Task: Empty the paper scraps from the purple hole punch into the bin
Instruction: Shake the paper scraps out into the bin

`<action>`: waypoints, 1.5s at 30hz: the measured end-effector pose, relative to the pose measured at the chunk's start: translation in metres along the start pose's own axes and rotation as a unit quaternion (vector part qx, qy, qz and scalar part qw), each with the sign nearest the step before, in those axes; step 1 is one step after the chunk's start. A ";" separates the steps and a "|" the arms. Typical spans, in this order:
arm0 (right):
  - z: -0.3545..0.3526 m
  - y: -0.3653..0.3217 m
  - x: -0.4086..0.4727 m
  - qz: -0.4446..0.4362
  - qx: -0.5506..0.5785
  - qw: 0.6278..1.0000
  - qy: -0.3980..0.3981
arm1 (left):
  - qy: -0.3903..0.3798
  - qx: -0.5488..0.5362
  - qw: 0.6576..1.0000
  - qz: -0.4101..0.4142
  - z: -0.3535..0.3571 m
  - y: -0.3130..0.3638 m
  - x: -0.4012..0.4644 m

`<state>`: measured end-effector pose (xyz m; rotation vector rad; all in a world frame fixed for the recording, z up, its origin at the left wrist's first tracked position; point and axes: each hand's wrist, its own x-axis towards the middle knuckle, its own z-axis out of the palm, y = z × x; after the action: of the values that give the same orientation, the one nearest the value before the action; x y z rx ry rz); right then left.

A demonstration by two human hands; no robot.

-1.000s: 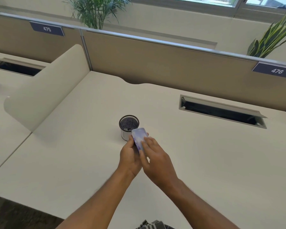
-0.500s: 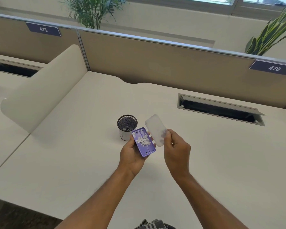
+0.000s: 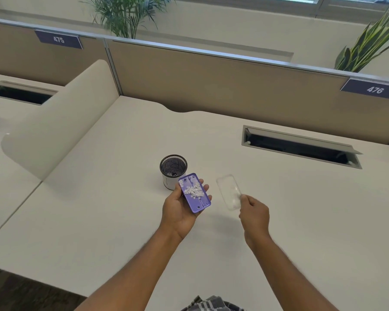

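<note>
Head view: the purple hole punch (image 3: 194,193) is being cradled underside-up in the left hand (image 3: 180,208), whose fingers are curled around its edges, with white paper scraps (image 3: 193,191) lying piled on it. It is being held just beside the mesh bin (image 3: 173,170) standing on the desk (image 3: 76,209). A clear cover (image 3: 229,191) is being pinched at one end by the right hand (image 3: 254,215), apart from the punch.
</note>
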<state>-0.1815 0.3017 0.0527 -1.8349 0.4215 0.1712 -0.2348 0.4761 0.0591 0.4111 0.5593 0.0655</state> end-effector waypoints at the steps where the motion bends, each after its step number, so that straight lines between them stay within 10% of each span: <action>1: -0.004 0.011 0.004 0.033 -0.006 0.999 -0.008 | 0.001 0.002 1.000 -0.001 0.000 0.000 0.000; 18: -0.025 0.056 0.013 -0.021 -0.287 0.957 -0.028 | -0.004 0.027 0.999 0.017 0.000 0.010 0.003; 45: 0.071 -0.046 0.016 -0.197 -0.161 0.962 -0.100 | 0.015 0.308 0.908 0.285 -0.002 0.129 0.063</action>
<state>-0.1432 0.3774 0.0671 -2.1560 -0.1263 0.1547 -0.1764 0.6059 0.0769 1.1893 0.4665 0.4661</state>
